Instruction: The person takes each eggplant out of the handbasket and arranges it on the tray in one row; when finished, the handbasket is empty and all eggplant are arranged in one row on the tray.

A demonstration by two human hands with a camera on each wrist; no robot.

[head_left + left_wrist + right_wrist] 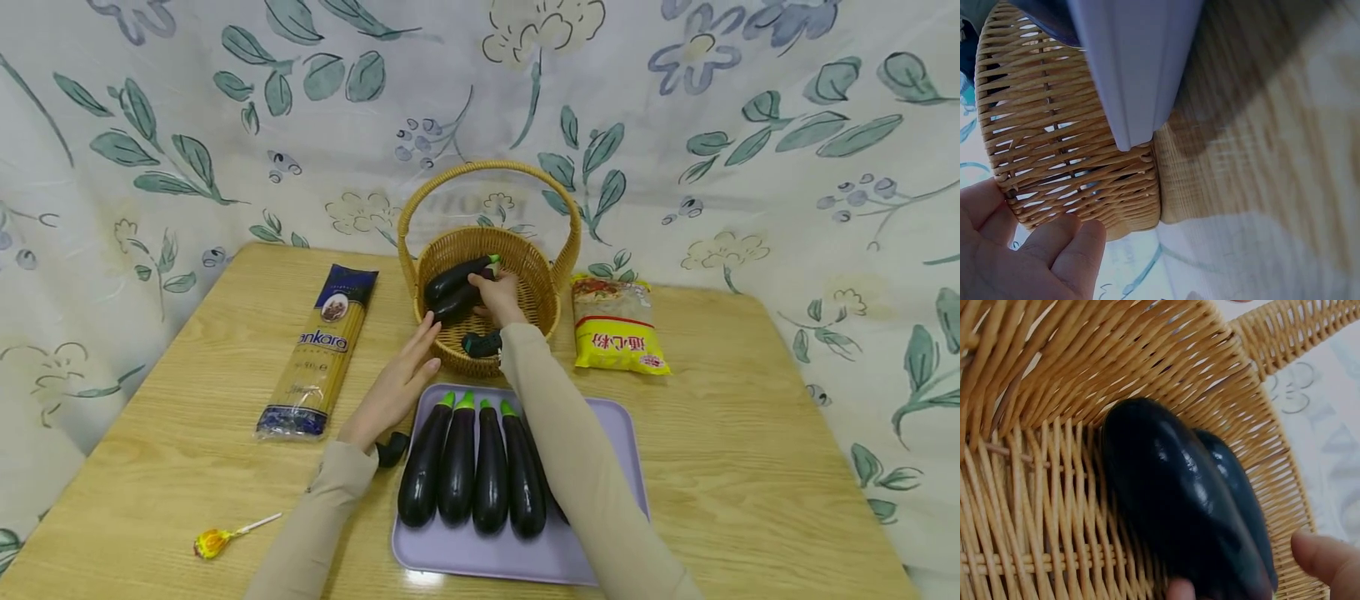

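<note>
Two eggplants (453,308) lie side by side in the wicker basket (542,287), against its left wall. My right hand (498,297) reaches inside, around the stem end of the nearer eggplant (1166,481). In the right wrist view a fingertip (1180,589) is right at that eggplant's side, while the thumb (1325,557) stands apart from it. My left hand (401,387) rests its extended fingers against the basket's outer left front; the left wrist view shows these fingers (1075,250) along the woven wall (1066,144).
Several more eggplants (491,475) lie on a lilac tray (480,560) before the basket, one partly hidden by my right sleeve. A spaghetti pack (318,354) lies left, a yellow pasta bag (618,327) right. A lollipop (217,542) lies front left. The basket handle (491,167) arches overhead.
</note>
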